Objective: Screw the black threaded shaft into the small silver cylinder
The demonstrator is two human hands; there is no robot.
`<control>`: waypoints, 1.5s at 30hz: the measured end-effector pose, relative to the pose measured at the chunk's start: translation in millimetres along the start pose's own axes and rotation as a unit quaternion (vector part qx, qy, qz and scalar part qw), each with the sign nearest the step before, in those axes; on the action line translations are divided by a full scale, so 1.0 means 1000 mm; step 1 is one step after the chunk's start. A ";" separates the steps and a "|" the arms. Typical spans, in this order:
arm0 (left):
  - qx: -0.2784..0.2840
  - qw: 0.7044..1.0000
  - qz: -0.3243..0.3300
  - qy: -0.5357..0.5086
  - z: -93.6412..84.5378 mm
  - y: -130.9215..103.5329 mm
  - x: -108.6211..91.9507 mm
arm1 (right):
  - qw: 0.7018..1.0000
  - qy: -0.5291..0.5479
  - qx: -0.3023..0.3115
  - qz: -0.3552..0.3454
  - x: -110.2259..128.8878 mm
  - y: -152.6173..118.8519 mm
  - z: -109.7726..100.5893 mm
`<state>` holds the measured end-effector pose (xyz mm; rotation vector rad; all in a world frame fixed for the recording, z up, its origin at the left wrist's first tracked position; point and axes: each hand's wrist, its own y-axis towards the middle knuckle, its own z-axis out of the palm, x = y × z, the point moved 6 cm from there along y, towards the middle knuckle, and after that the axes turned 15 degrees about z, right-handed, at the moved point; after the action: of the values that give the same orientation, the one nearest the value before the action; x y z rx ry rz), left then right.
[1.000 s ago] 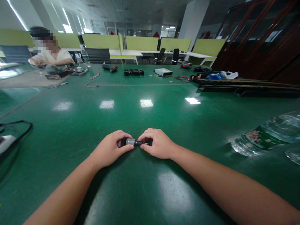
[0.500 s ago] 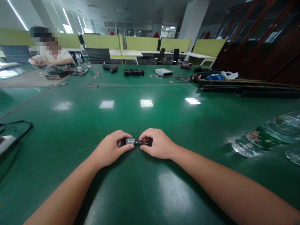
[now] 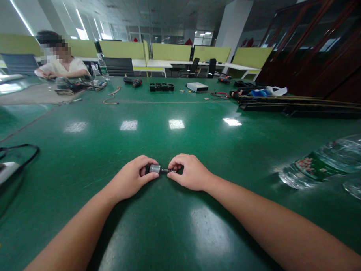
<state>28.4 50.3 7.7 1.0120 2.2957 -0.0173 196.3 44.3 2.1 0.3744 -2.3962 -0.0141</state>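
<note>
Between the thumb and fingers of my left hand (image 3: 134, 177) is a small grey metal cylinder (image 3: 155, 169), lying sideways just above or on the green table (image 3: 171, 215). A thin dark shaft (image 3: 164, 171) runs from its right end toward my right hand (image 3: 189, 172). My right thumb and fingertips pinch a small dark coil spring (image 3: 171, 171) around the shaft's outer end. Bare shaft shows between the cylinder and the spring. The right fingers partly cover the spring, and I cannot tell whether the shaft's tip is still inside it.
Large clear water bottles (image 3: 317, 166) lie at the right. A black cable (image 3: 23, 147) and a white device (image 3: 6, 175) are at the left edge. Power drills (image 3: 133, 82), a black part (image 3: 161, 87) and a white box (image 3: 197, 86) lie farther back. A person (image 3: 62, 66) sits far left.
The coil spring has shifted away from the cylinder, baring a stretch of shaft. My left hand has moved slightly left with the cylinder; my right hand has hardly moved.
</note>
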 end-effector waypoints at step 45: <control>-0.011 1.000 0.004 0.017 0.002 0.000 -0.001 | 0.999 0.048 -0.010 -0.007 0.001 0.001 -0.003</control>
<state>29.5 49.0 6.9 1.0178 2.3169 0.0293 197.1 45.6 5.0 0.3740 -2.2979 -0.0271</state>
